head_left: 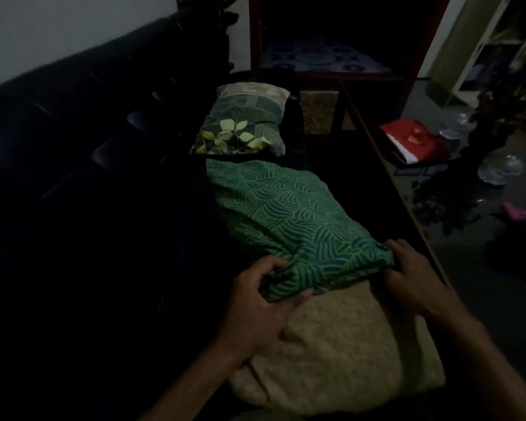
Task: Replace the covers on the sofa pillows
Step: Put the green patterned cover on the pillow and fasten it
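A beige pillow (340,354) lies on the dark sofa (73,147) in front of me, its far half inside a green cover (286,208) with a leaf-line pattern. My left hand (255,302) grips the cover's open edge on the left side, fingers curled round the bunched fabric. My right hand (407,275) pinches the same edge on the right side. Farther along the seat lies a second pillow (240,129) in a dark green cover with pale leaves.
A glass-topped table (431,238) runs along the right of the sofa, close to my right arm. On it lie a red book (413,141), clear glassware (498,168) and dark flowers. A dark shelf unit (331,41) stands beyond the sofa's end. The room is dim.
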`<move>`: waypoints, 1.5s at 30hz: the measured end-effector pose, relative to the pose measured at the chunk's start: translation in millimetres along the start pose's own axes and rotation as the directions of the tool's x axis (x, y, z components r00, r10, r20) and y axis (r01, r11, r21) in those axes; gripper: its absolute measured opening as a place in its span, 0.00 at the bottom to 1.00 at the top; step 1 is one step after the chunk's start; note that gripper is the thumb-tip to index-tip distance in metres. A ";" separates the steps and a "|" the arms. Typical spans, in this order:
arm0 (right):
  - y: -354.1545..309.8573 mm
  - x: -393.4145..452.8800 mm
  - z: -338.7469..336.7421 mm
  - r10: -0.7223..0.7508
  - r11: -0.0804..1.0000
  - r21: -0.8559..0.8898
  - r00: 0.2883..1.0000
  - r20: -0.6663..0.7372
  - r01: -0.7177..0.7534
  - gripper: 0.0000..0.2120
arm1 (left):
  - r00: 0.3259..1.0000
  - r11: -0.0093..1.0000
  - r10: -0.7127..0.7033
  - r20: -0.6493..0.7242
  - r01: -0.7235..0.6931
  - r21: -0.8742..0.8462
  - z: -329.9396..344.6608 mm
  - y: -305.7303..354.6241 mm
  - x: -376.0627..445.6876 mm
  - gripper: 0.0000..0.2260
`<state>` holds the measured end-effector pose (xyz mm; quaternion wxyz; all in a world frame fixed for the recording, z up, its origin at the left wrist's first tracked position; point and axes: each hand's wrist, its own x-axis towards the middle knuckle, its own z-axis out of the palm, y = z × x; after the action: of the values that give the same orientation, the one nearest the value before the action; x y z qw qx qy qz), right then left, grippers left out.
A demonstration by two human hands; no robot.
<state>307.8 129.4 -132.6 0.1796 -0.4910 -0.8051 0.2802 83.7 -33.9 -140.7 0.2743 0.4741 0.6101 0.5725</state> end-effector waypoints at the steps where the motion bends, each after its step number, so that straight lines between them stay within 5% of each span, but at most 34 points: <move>1: 0.6 1.6 -9.5 0.052 0.995 -0.086 0.992 0.116 -0.042 0.25 | 1.000 1.000 -0.020 0.006 0.020 0.003 8.7 -3.4 -0.1 0.17; 5: -23.1 8.7 -18.2 -0.033 0.993 -0.097 0.964 0.262 0.060 0.19 | 0.997 0.998 -0.059 -0.047 0.061 0.030 11.8 -22.2 4.4 0.20; 10: -94.8 28.4 -1.4 -0.157 0.955 0.289 0.948 0.276 0.074 0.26 | 0.994 0.994 -0.105 0.034 0.106 -0.026 0.4 -22.0 -3.3 0.18; 15: -122.9 57.6 54.7 -0.234 0.945 -0.189 0.955 0.180 0.267 0.21 | 0.968 0.946 -0.179 0.179 0.219 -0.240 -29.4 -15.9 -1.0 0.16; 19: -104.0 42.6 89.7 -0.371 0.877 -0.278 0.920 0.126 0.391 0.09 | 0.934 0.958 -0.285 -0.213 0.271 -0.094 -61.3 -48.3 28.7 0.12; 22: -93.2 30.7 91.0 -0.480 0.841 -0.213 0.867 0.132 0.498 0.07 | 0.860 0.886 -0.461 -0.218 0.461 -0.055 -71.4 -89.9 59.6 0.15; 24: -90.1 30.0 89.7 -0.478 0.849 -0.177 0.867 0.142 0.497 0.07 | 0.817 0.843 -0.535 -0.214 0.535 -0.061 -63.6 -111.7 70.0 0.19; 27: -92.4 35.8 87.7 -0.417 0.881 -0.182 0.898 0.139 0.437 0.08 | 0.841 0.887 -0.424 -0.336 0.460 0.033 -55.9 -120.3 60.8 0.02; 31: -97.4 42.6 89.9 -0.356 0.887 -0.259 0.924 0.141 0.382 0.07 | 0.868 0.869 -0.473 -0.154 0.488 0.084 -66.5 -133.4 16.9 0.12; 35: -106.7 48.3 94.8 -0.287 0.907 -0.257 0.936 0.203 0.334 0.12 | 0.819 0.852 -0.521 -0.241 0.515 -0.090 -67.8 -139.2 16.3 0.02; 38: -117.8 51.5 96.2 -0.299 0.909 -0.244 0.937 0.180 0.337 0.19 | 0.721 0.781 -0.624 -0.301 0.580 -0.229 -57.0 -136.0 43.6 0.13; 42: -128.3 55.5 93.4 -0.260 0.932 -0.222 0.954 0.146 0.288 0.17 | 0.646 0.748 -0.664 -0.376 0.573 -0.334 -53.6 -119.3 57.5 0.08; 45: -129.1 63.9 76.9 -0.167 0.975 -0.119 0.972 0.167 0.188 0.09 | 0.743 0.794 -0.569 -0.353 0.385 -0.470 -55.2 -76.8 67.3 0.08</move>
<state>146.3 118.7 -110.5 0.1072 -0.4044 -0.8744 0.2456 -11.9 10.0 -189.6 0.3383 0.0822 0.6422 0.6829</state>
